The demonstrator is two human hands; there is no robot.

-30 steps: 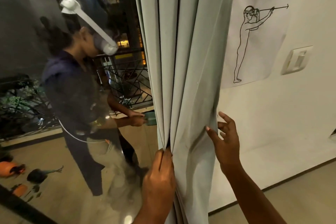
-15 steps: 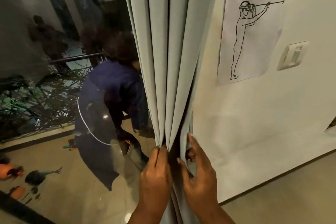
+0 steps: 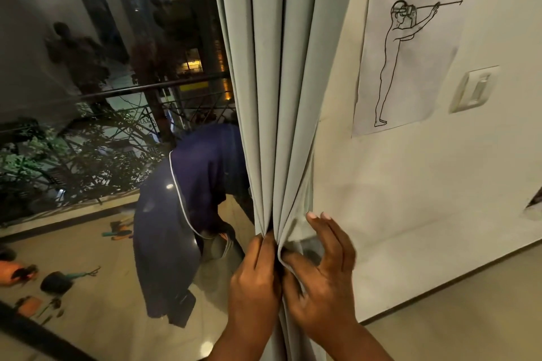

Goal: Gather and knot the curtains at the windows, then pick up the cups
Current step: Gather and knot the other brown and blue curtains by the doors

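A large glass window [image 3: 88, 97] fills the left half of the view, dark outside, with a railing and foliage beyond and the reflection of a bent-over person in a dark blue top [image 3: 190, 214] on its surface. To the right stands a pale wall [image 3: 440, 214] with a paper line drawing of a standing figure [image 3: 407, 47] taped to it and a light switch [image 3: 475, 89] just beside that. Between window and wall hangs the pale grey-green curtain [image 3: 275, 82], drawn into long vertical folds that narrow downward to the hands. The left hand [image 3: 253, 278] grips the bunched folds with fingers curled round them. The right hand [image 3: 322, 278], touching the left, pinches the curtain's right-hand folds, its index and middle fingers raised against the cloth.
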